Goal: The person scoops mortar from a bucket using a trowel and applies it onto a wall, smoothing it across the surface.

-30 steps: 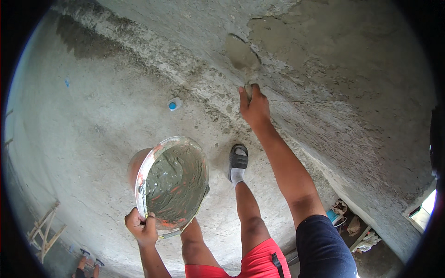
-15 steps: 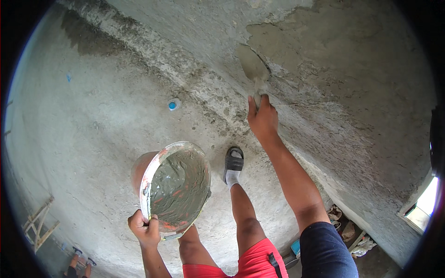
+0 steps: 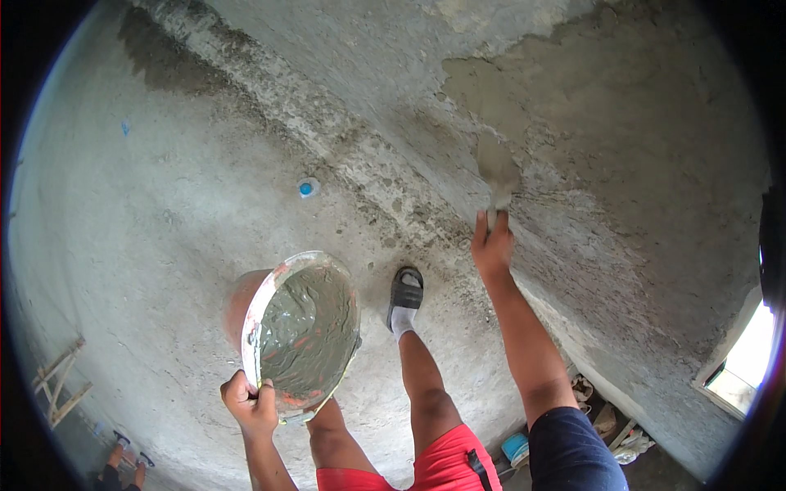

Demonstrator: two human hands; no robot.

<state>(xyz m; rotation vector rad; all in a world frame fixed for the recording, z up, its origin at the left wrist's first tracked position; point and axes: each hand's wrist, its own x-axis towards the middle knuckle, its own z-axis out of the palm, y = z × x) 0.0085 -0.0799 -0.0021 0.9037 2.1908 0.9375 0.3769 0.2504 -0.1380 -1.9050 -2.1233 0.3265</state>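
Against the wall, right hand (image 3: 492, 245) fingers clamp an upright trowel (image 3: 497, 173) (blade pointing up).

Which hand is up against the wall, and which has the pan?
The right hand is the one at the wall, gripping a trowel pressed to the wet plaster. The left hand holds the mortar pan by its rim.

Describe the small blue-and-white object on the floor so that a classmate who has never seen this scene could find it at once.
Start at the rough seam where the grey concrete floor meets the plastered wall. Just floor-side of it, above the tilted mortar pan, lies a small round cap. Its white rim and bright blue centre stand out against the grey around it.
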